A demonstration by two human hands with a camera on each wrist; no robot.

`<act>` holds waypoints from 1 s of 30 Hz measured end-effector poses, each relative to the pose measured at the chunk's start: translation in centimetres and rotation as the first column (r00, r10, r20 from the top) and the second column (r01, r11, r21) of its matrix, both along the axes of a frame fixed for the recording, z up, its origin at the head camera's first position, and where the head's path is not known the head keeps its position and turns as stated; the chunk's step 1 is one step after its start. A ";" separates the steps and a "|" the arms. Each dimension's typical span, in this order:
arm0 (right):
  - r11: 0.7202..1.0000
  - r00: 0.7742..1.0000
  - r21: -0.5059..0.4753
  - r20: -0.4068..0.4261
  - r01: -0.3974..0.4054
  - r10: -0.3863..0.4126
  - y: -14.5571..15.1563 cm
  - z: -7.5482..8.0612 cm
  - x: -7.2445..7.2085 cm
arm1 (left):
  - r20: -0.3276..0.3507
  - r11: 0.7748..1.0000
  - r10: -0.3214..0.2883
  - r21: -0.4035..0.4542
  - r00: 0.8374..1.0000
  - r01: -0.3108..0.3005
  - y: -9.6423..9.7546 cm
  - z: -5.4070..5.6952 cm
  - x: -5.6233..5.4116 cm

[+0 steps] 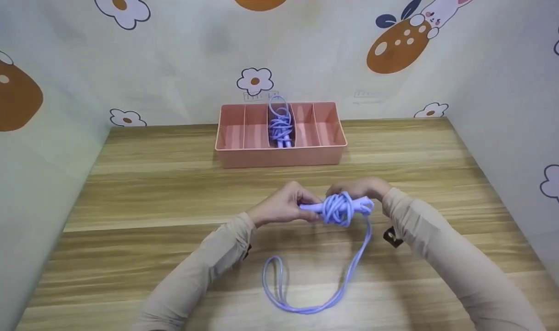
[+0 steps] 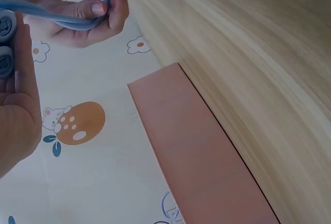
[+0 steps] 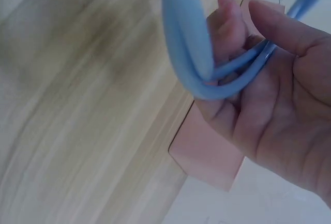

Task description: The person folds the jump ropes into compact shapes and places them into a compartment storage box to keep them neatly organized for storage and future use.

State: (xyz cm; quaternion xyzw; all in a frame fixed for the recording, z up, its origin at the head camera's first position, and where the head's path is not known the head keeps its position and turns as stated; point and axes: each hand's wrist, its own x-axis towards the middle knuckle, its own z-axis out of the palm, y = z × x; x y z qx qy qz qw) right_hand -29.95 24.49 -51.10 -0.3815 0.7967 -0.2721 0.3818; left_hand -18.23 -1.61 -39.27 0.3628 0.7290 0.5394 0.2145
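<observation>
A periwinkle-blue jump rope (image 1: 338, 211) has part of its cord wound round its two handles, which lie side by side. My left hand (image 1: 279, 206) grips the handles at one end; the left wrist view shows their round ends (image 2: 6, 26) against the palm. At the other end is my right hand (image 1: 358, 186), partly behind the bundle. In the right wrist view, its curled fingers hold the doubled cord (image 3: 189, 38), which crosses the palm below the thumb. A long loose loop of cord (image 1: 309, 310) hangs toward the near side of the table.
Beyond the hands, a pink divided box (image 1: 279, 157) stands near the back wall. Its middle compartment holds another wound jump rope (image 1: 280, 126), with a loop sticking up. Patterned walls (image 1: 178, 69) enclose the wooden table (image 1: 146, 193) at the back and sides.
</observation>
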 end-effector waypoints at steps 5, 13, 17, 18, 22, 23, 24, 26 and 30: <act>0.930 0.932 0.128 0.073 0.344 -0.355 -6.2 13.7 7.0 | -0.032 0.993 -0.022 -0.119 0.999 0.018 0.1 -0.8 -0.5; 0.788 0.787 -0.010 0.074 0.615 -0.613 -6.7 15.3 7.1 | -0.054 0.965 0.115 -0.231 0.992 -0.124 -0.3 -1.7 -1.1; 0.723 0.724 -0.068 0.157 0.687 -0.672 -6.8 15.5 7.0 | -0.049 0.945 0.202 -0.254 0.978 -0.207 -0.6 -1.9 -1.4; 0.706 0.709 -0.091 0.184 0.702 -0.681 -6.9 15.7 7.2 | -0.047 0.941 0.223 -0.251 0.974 -0.228 -0.7 -1.9 -1.5; 0.637 0.663 -0.186 0.260 0.748 -0.702 -7.3 16.3 8.1 | -0.028 0.926 0.306 -0.223 0.952 -0.304 -0.9 -1.8 -1.7; 0.618 0.654 -0.217 0.268 0.756 -0.707 -7.4 16.5 8.4 | -0.025 0.923 0.323 -0.215 0.946 -0.320 -0.9 -1.7 -1.7; 0.599 0.647 -0.245 0.272 0.762 -0.712 -7.4 16.6 8.7 | -0.018 0.919 0.338 -0.209 0.941 -0.334 -0.9 -1.6 -1.8; 0.564 0.637 -0.305 0.265 0.767 -0.724 -7.5 16.7 9.2 | -0.015 0.910 0.365 -0.204 0.931 -0.360 -0.9 -1.5 -1.8; 0.503 0.625 -0.412 0.252 0.760 -0.739 -7.7 16.4 10.0 | -0.072 0.882 0.417 -0.210 0.906 -0.422 -0.9 -1.4 -2.0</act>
